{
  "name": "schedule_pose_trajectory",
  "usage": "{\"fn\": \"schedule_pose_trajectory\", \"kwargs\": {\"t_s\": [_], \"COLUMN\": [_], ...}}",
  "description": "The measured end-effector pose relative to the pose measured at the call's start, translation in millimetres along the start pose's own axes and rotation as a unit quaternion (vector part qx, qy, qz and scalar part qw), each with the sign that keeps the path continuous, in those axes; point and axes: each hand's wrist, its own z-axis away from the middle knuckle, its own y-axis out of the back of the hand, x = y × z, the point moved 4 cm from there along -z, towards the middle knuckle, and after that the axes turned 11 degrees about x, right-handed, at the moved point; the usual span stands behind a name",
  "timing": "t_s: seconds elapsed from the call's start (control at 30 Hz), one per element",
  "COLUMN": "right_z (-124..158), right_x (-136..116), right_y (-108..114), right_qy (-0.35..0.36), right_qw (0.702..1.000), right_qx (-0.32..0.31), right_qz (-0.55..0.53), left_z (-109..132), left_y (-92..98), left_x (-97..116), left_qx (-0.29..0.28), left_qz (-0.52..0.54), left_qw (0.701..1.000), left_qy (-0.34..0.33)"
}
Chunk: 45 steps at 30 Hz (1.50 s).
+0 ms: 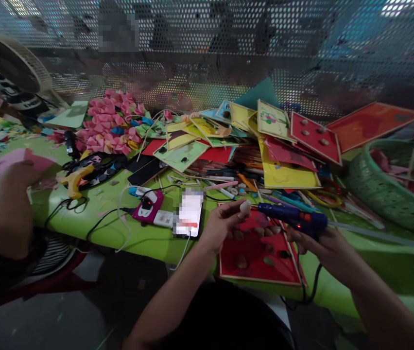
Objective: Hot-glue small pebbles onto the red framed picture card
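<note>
My left hand pinches a small whitish stone between thumb and fingertips. In my right hand is a dark blue hot glue gun, its nozzle pointing left at the stone, touching it or very close. A clear glue stick trails from the gun's back end. Beneath both hands lies a red card with a thin pale frame. Several pebbles rest on it in brown, green and black, some partly hidden by my hands.
A phone lies plugged in beside a purple power strip. Framed cards and craft pieces pile up behind. A green basket stands right. At left are a yellow glue gun, pink paper pieces, a fan and another person's arm.
</note>
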Motion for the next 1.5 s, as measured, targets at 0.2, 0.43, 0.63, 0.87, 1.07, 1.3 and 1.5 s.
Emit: {"fn": "schedule_pose_trajectory", "kwargs": {"t_s": [0.2,0.43,0.63,0.87,1.07,1.3,1.5], "right_z": [1,2,3,4,2,4,9], "right_x": [1,3,1,3,0,8,30], "right_y": [0,-1,-6,-5,-5,-3,8], "right_qy": [0.003,0.008,-0.018,-0.033,-0.013,-0.002,-0.027], "right_qw": [1.0,1.0,1.0,0.999,1.0,1.0,0.996], "right_qx": [-0.008,-0.017,-0.005,-0.007,0.002,-0.006,0.008], "right_qz": [0.01,0.001,-0.016,-0.022,-0.026,-0.028,-0.087], "left_z": [2,2,3,0,0,-5,-7], "left_y": [-0.5,-0.5,-1.0,0.9,0.8,2.9,3.4], "left_x": [1,2,4,1,-1,-4,-4], "left_qx": [0.003,-0.001,0.002,-0.007,-0.009,-0.004,0.008], "left_qz": [-0.016,0.005,-0.02,-0.031,-0.028,0.011,0.045], "left_qw": [1.0,1.0,1.0,0.999,1.0,1.0,0.999], "left_qy": [0.018,0.014,0.002,-0.006,0.006,0.011,0.026]}}
